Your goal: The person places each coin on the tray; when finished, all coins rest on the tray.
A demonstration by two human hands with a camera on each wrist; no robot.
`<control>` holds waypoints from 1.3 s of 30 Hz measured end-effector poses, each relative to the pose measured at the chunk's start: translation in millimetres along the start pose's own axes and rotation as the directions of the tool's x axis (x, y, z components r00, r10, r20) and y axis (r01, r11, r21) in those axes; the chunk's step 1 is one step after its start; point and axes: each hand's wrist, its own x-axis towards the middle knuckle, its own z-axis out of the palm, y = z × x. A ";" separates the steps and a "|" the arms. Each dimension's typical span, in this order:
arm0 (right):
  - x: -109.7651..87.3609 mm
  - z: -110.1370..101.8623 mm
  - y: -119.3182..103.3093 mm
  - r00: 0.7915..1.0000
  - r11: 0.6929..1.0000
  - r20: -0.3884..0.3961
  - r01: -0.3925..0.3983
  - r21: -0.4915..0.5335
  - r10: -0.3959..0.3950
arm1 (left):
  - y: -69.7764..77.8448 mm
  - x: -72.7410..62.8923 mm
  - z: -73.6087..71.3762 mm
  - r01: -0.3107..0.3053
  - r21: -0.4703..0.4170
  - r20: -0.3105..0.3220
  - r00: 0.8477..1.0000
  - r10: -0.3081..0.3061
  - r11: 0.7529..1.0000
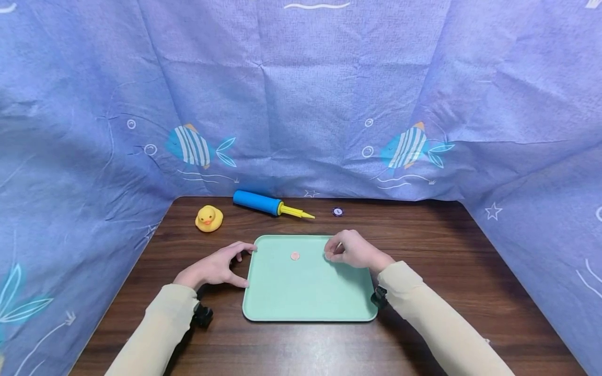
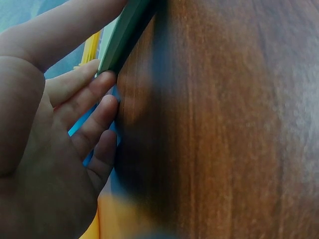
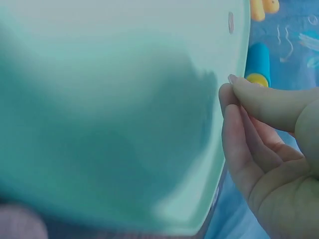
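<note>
A pale green rectangular tray (image 1: pixel 308 292) lies on the table, with a small copper-coloured coin (image 1: pixel 294 256) flat on its upper left part. My left hand (image 1: pixel 218 265) is at the tray's left side, thumb and fingers spread apart, their tips touching the rim. In the left wrist view its fingers (image 2: pixel 92 129) look loosely extended beside the tray edge. Over the tray's upper right part, my right hand (image 1: pixel 351 248) has its thumb and index fingertips together. The right wrist view shows this pinch (image 3: pixel 230 85) closely, but I cannot make out anything between the tips.
Behind the tray lie a blue hand pump (image 1: pixel 257 202) with a yellow nozzle and a dark poker chip (image 1: pixel 337 211). A yellow rubber duck (image 1: pixel 209 219) sits at the back left of the brown wooden table (image 1: pixel 310 350). Blue fish-printed cloth (image 1: pixel 301 115) hangs around the table.
</note>
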 end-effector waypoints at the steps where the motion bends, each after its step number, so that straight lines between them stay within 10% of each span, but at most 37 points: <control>1: 2.6 2.3 -1.7 1.000 1.000 0.011 0.001 0.000 -0.001 | -0.1 -0.1 0.0 -0.001 0.001 0.000 1.000 0.001 1.000; 39: 44.5 34.9 -14.8 0.995 0.996 0.075 -0.069 -0.057 0.073 | -2.0 0.0 0.4 -0.002 -0.012 0.002 1.000 0.002 1.000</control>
